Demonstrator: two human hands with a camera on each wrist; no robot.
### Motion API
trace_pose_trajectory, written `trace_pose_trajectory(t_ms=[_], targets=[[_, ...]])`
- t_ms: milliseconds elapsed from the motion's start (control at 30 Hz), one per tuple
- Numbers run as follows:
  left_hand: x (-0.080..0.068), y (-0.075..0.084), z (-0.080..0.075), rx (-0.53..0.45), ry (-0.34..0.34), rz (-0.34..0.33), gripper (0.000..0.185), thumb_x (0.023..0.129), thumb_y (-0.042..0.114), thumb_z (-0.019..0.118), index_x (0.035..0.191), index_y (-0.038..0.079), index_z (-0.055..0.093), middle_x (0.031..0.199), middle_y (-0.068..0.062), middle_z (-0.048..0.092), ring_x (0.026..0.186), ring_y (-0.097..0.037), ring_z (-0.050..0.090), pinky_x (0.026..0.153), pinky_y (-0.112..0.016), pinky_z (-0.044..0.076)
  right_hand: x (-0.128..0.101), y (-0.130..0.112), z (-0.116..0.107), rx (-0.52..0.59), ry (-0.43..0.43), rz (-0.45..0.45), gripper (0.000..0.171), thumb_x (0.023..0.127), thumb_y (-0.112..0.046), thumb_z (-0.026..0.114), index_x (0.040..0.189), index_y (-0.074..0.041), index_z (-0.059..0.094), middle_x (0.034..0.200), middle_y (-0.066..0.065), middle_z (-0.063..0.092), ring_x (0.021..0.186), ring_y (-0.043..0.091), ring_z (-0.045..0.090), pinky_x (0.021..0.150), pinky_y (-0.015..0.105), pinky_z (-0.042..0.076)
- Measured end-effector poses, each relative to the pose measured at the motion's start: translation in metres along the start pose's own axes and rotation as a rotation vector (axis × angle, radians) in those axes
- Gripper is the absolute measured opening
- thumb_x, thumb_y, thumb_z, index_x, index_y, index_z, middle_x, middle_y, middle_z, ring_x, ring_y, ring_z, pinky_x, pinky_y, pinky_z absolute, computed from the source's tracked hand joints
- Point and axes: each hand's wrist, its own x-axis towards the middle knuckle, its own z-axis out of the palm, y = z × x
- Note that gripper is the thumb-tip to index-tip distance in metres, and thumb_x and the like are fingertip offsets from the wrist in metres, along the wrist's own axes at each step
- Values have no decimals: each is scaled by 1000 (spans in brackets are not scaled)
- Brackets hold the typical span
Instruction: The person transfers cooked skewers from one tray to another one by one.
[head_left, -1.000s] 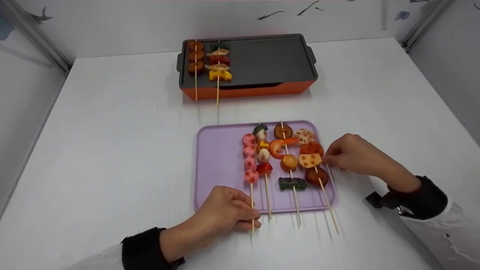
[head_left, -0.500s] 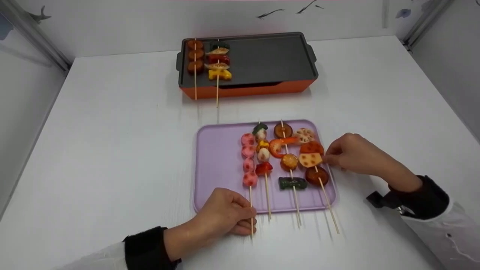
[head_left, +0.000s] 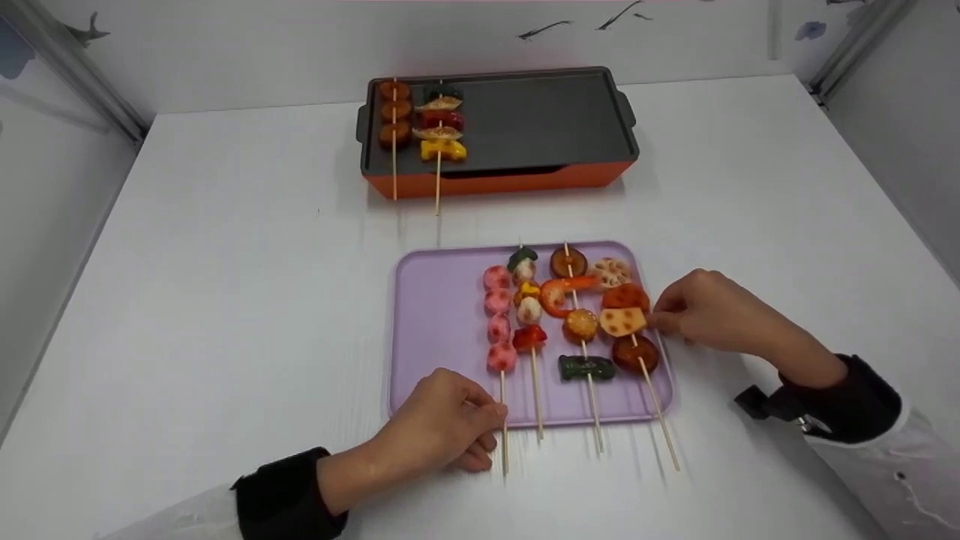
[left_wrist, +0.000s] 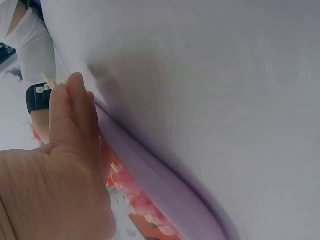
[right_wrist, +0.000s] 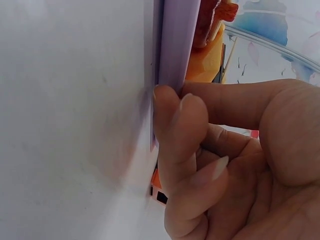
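Observation:
In the head view my left hand (head_left: 444,421) is at the front edge of the purple tray (head_left: 439,330). Its thumb tip is beside the stick of the skewer of pink balls (head_left: 501,356), and the fingers look loose, fairly straight in the left wrist view. With thumb and forefinger, my right hand (head_left: 709,311) pinches the tray's right rim (right_wrist: 177,45). To the right of the pink skewer lie a mixed vegetable skewer (head_left: 529,337), a shrimp and corn skewer (head_left: 580,326) and a lotus root skewer (head_left: 622,322), their sticks poking over the front edge.
Behind the tray stands an orange grill (head_left: 525,180) with a dark plate. On its left side lie a skewer of brown rounds (head_left: 394,135) and a mixed pepper skewer (head_left: 441,148). Walls bound the white table (head_left: 247,262).
My left hand has drawn slightly left, off the pink skewer's stick it was holding. That skewer has shifted slightly and lies straighter. The right hand has stayed at the tray rim.

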Motion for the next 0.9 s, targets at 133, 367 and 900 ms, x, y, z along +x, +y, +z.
trace_pose_trajectory(t_ms=[133, 367, 900], targets=[[-5, 8, -9, 197, 22, 100, 18, 102, 7, 65, 91, -1, 77, 64, -5, 67, 51, -14, 66, 52, -27, 55, 0, 0, 0, -2, -1, 6, 16, 98, -14, 70, 88, -5, 79, 64, -1, 61, 58, 16, 55, 52, 28, 41], [-1, 20, -15, 709, 330, 469, 13, 99, 8, 67, 95, 0, 77, 63, 1, 62, 54, -10, 53, 50, -26, 43, 0, 0, -1, 7, -9, 15, 17, 98, -16, 69, 85, -8, 78, 59, -4, 55, 55, 15, 51, 52, 28, 37], [81, 84, -69, 858, 650, 506, 74, 107, 37, 60, 163, 0, 28, 168, -24, 25, 156, -39, 24, 127, -48, 17, 0, -1, 0, 8, 1, 5, 16, 97, -14, 69, 87, -6, 79, 62, -2, 57, 56, 16, 52, 51, 28, 39]])
